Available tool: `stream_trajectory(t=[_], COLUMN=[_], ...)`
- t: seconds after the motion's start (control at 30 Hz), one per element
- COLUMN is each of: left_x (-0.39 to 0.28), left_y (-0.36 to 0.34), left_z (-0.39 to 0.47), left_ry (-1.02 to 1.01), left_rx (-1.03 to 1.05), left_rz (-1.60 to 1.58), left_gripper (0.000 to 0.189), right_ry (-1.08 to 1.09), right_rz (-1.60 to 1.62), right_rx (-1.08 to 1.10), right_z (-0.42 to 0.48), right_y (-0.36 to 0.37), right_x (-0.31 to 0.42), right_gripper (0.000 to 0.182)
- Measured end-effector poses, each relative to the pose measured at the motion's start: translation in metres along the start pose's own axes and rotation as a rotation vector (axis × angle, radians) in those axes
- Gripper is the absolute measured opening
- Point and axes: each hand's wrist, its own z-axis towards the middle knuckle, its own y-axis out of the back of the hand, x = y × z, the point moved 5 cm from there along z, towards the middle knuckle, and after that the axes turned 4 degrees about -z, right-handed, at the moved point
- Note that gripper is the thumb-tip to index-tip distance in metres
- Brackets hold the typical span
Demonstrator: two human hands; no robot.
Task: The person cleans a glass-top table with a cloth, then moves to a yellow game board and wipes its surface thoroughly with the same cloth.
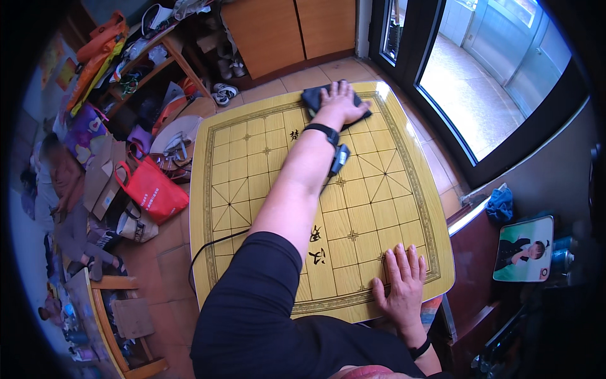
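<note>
A folding-style square table [341, 227] with a yellow wood-grain top, printed with a Chinese chess board, stands before me. My left hand [340, 102] reaches to its far edge and holds down a folded dark cloth [315, 97], fingers spread over it. On that wrist is a black band [326, 132] with a small black device [339, 160] beside it. A thin black cable [208, 244] shows past the arm, over the table's left edge. My right hand [405, 286] rests palm down at the near right corner, fingers a little apart and holding nothing.
Left of the table are a red bag [161, 194], a cardboard box [102, 177] and a cluttered wooden shelf [184, 66]. A person [71, 189] sits at the far left. A dark-framed glass door [454, 94] stands at the right, a picture board [523, 248] below it.
</note>
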Motion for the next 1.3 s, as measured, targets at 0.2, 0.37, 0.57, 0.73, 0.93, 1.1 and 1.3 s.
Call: stream_trajectory(t=[0.2, 0.37, 0.57, 0.73, 0.93, 1.1, 1.3], left_x=[-0.082, -0.069, -0.032, 0.004, 0.066, 0.129, 0.222], left_y=[-0.024, -0.016, -0.005, 0.007, 0.018, 0.028, 0.046], left_z=[0.006, 0.016, 0.018, 0.001, -0.026, -0.051, -0.093], left_ry=[-0.310, -0.192, 0.007, 0.068, 0.153, 0.280, 0.464], left_rx=[0.039, 0.002, -0.037, -0.046, -0.094, -0.085, -0.130], left_rz=[0.006, -0.045, -0.072, -0.069, -0.085, -0.046, -0.047], left_gripper=[0.087, 0.086, 0.086, 0.085, 0.084, 0.087, 0.089], right_ry=[-0.003, -0.016, -0.037, -0.025, -0.020, -0.011, -0.005], right_rz=[-0.010, 0.004, 0.029, 0.031, 0.049, 0.033, 0.027], right_rx=[0.006, 0.010, -0.005, -0.032, -0.045, -0.064, -0.079], right_z=[0.000, 0.000, 0.000, -0.001, -0.002, -0.002, -0.004], right_y=[0.001, 0.002, 0.003, 0.001, 0.002, 0.000, -0.002], right_x=[0.000, 0.000, 0.000, 0.000, 0.000, 0.001, 0.000], right_gripper=[0.058, 0.058, 0.058, 0.057, 0.057, 0.056, 0.056])
